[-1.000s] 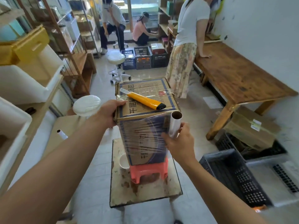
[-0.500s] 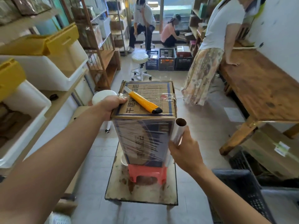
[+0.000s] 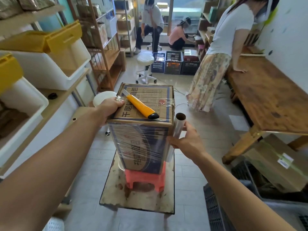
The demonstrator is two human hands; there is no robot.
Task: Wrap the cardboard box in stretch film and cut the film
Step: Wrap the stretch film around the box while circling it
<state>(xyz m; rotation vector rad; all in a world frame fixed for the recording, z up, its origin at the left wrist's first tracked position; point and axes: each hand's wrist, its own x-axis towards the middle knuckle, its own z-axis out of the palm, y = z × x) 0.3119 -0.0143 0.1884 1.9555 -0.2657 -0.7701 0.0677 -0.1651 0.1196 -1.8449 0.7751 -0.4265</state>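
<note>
A tall cardboard box point(image 3: 155, 104) with blue print stands upright on a small red stool point(image 3: 145, 180). Clear stretch film point(image 3: 141, 144) covers its near face and crosses the top. A yellow utility knife point(image 3: 140, 106) with a black end lies diagonally on the box top. My left hand point(image 3: 110, 108) grips the box's top left edge, thumb on the top and on a bunch of film there. My right hand point(image 3: 187, 141) holds the film roll point(image 3: 177, 129) upright at the box's near right corner, its open core end up.
The stool stands on a worn low table point(image 3: 138, 200). A wooden bench point(image 3: 266, 97) runs along the right wall, with a person leaning on it. Shelves with white and yellow bins point(image 3: 50, 60) line the left. Black crates point(image 3: 216, 212) and a carton point(image 3: 275, 162) sit at lower right.
The view has shifted and moved closer. Both hands keep their hold; the roll stays at the box's near right corner.
</note>
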